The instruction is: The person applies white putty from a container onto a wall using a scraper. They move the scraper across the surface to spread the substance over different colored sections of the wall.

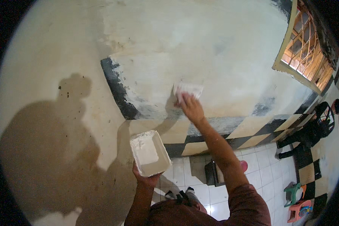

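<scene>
The flat pale spreader (194,89) lay against the wall (214,45), above its checkered lower band (242,141). The right hand (192,107) was closed on the spreader's near edge; motion blur hid exact finger placement. The left hand (147,180) was clamped around the near end of the rectangular tub (161,152), which contained white paste (145,148). Patchy white coating covered the wall, leaving a ragged dark strip (118,90) exposed. White tiles (265,160) formed the floor. A grilled window (307,49) occupied the upper right; green (291,194) and pink stools (295,211) stood at lower right.
</scene>
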Motion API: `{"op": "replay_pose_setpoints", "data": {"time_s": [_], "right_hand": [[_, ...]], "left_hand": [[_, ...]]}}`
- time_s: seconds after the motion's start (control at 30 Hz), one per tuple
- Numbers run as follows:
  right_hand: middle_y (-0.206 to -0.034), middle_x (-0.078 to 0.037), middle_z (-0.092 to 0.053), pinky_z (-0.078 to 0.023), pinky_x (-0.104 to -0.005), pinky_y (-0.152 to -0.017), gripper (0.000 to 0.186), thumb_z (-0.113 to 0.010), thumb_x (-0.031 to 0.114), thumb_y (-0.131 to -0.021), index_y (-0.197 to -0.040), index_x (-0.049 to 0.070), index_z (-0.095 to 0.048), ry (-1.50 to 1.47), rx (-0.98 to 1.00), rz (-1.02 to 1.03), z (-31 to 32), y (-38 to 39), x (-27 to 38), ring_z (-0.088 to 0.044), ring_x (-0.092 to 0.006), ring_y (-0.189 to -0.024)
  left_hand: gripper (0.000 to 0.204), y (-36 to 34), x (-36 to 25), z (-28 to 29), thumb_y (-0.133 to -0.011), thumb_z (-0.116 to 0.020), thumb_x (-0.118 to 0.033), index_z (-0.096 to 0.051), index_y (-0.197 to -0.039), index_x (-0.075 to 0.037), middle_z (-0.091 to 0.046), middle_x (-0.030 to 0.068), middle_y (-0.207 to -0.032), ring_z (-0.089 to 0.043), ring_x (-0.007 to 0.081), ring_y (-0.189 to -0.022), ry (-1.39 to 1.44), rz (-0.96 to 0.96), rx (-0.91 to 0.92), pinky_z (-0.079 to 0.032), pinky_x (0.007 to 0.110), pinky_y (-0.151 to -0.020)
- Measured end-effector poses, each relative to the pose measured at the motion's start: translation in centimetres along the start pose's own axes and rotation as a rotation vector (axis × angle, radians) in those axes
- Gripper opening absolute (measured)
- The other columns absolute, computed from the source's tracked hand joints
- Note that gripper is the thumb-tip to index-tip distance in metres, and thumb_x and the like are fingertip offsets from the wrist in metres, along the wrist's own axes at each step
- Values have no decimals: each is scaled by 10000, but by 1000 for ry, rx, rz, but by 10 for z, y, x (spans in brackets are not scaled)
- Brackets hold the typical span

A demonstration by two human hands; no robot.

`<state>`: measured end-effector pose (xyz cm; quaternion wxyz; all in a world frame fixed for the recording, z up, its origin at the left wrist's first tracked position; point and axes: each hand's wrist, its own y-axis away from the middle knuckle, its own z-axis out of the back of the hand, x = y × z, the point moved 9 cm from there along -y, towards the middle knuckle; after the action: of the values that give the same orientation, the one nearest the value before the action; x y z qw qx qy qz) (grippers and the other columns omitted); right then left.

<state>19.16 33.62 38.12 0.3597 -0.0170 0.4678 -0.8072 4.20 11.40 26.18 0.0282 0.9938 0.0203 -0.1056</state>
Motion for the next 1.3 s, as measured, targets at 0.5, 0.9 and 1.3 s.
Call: {"op": "replay_pose_setpoints", "data": {"time_s": [0.5,0.9,1.3], "right_hand": [[-965,-83,-640,-509,-390,-657,416,-657,-11,-759,-1164,84,-644,-65,-263,-82,119,-14,-40,-626,-280,-826],[-1321,-156,-531,-494,-463,-995,594,-611,140,-808,-1380,69,-468,-173,151,-59,-25,81,-21,-552,-338,-1215],[-1082,-121,-583,-511,-438,-802,363,-665,195,-788,-1114,85,-549,-197,-30,-67,-4,111,26,-596,-335,-968]], "left_hand": [[614,13,4,6,-935,-425,-558,-467,-1411,-173,-569,109,-1327,-596,364,-1169,-7,-21,-140,-529,616,-875],[544,13,6,3,-968,-408,-482,-494,-1379,-137,-593,99,-1289,-606,336,-1155,31,-68,-160,-533,566,-902],[548,21,-6,20,-943,-468,-478,-508,-1369,-136,-599,94,-1284,-592,333,-1182,-48,-138,-122,-512,570,-946]]}}
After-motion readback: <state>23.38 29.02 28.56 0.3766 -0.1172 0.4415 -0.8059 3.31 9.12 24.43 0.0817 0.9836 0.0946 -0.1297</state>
